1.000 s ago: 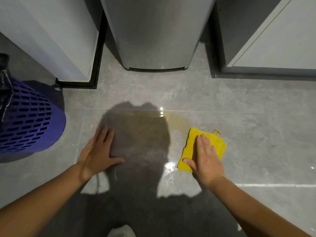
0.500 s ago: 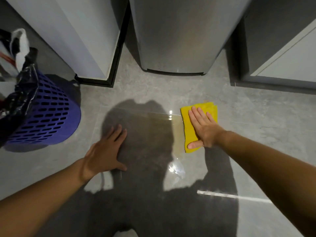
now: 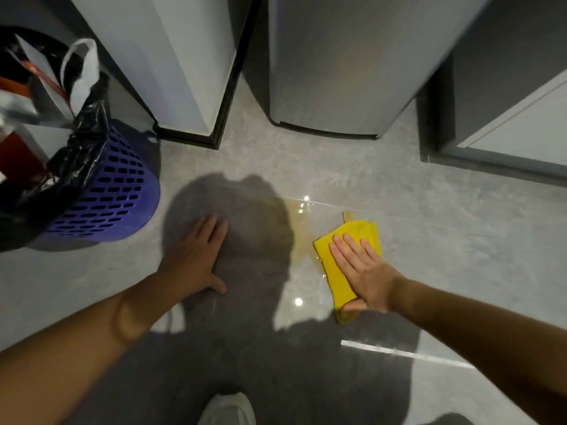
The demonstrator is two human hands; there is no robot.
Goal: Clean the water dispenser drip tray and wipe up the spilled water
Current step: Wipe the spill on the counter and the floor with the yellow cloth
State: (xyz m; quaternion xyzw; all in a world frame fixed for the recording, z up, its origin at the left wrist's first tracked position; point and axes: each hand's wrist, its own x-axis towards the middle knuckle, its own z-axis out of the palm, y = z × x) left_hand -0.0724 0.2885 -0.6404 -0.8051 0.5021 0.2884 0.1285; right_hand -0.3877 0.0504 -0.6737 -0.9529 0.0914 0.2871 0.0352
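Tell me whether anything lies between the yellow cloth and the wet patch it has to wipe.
Nothing visible does. The right hand presses the yellow cloth flat beside the wet patch, with only bare floor tile around.

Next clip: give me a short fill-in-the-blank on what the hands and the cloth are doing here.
1. The right hand presses a ____ cloth flat on the floor.
2. The left hand rests palm-down on the floor, holding ____.
3. The wet patch lies to the ____ of the cloth in the picture.
4. The purple basket is lined with a ____ bag.

Missing words: yellow; nothing; left; black
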